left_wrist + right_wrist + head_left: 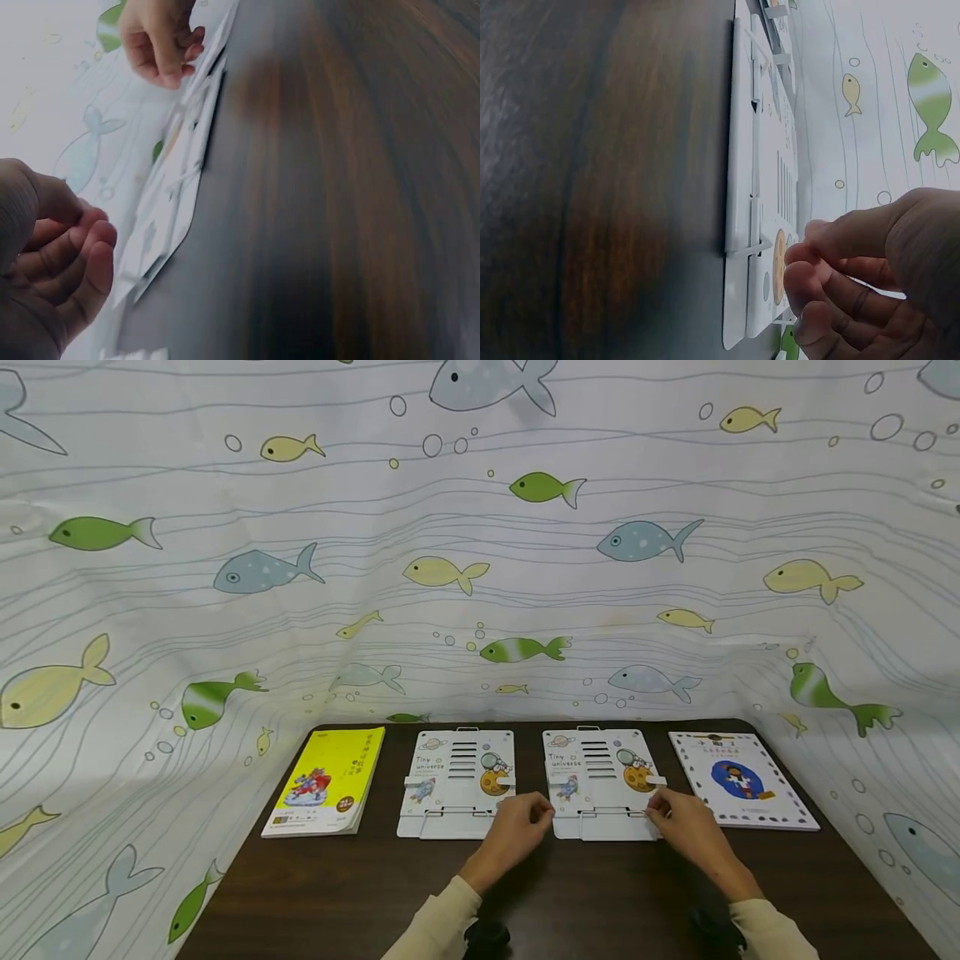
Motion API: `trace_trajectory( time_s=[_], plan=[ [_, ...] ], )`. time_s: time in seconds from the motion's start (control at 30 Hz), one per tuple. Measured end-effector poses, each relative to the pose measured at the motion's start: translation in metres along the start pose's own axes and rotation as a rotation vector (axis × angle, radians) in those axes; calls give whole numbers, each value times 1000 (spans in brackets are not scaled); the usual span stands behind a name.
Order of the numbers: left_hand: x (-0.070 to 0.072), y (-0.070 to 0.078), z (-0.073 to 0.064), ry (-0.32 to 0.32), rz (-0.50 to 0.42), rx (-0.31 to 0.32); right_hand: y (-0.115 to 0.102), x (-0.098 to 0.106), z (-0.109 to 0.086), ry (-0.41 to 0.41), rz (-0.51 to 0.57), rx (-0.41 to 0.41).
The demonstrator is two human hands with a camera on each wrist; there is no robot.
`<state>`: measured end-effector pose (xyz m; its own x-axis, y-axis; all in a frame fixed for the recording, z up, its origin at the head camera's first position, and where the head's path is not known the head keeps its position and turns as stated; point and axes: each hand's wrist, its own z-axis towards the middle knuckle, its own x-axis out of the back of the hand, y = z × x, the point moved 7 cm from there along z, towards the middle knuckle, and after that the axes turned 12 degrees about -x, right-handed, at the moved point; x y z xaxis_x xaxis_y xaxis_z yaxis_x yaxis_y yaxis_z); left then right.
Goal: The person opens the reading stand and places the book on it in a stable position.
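Note:
Two white folding book stands with a "Tiny universe" space print lie flat on the dark table: a left stand (444,797) and a right stand (600,795). My left hand (516,828) hovers by the right stand's lower left corner, between the two stands. Its fingers curl loosely around nothing in the left wrist view. Near the lower right edge of the right stand is my right hand (686,828). Its thumb and fingertips are drawn close together, and the right wrist view shows nothing between them. Whether those fingertips touch the stand, I cannot tell.
A yellow book (347,768) lies at the far left of the dark wood table (337,893). On the far right lies a white book (787,797) with a blue picture. A fish-patterned cloth (480,527) encloses the back and sides.

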<state>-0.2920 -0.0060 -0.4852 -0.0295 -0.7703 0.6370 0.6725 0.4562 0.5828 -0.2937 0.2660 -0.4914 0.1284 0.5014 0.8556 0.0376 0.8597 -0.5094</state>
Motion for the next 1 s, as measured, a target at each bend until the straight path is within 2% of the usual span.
trace_trajectory(
  time_s=[0.1, 0.17, 0.3, 0.43, 0.53, 0.63, 0.83, 1.0],
  plan=[
    [-12, 3, 5, 16, -38, 19, 5, -1, 1, 6, -1, -7],
    [-19, 4, 8, 15, -32, 33, 8, -2, 1, -4, 1, -21],
    [-34, 4, 11, -43, 14, 70, 14, -7, 1, -64, 9, -68],
    [-46, 4, 13, -95, 75, 62, 18, -13, 2, -118, 18, -96],
    [-51, 6, 14, -95, 95, 39, 19, -16, 3, -116, 12, -88],
    [-55, 5, 15, -97, 121, 42, 20, -17, 3, -130, 9, -88],
    [-64, -3, 13, -115, 136, 116, 20, -16, 5, -221, 41, -118],
    [-65, -5, 12, -109, 109, 153, 21, -16, 6, -249, 62, -122]
  ],
)
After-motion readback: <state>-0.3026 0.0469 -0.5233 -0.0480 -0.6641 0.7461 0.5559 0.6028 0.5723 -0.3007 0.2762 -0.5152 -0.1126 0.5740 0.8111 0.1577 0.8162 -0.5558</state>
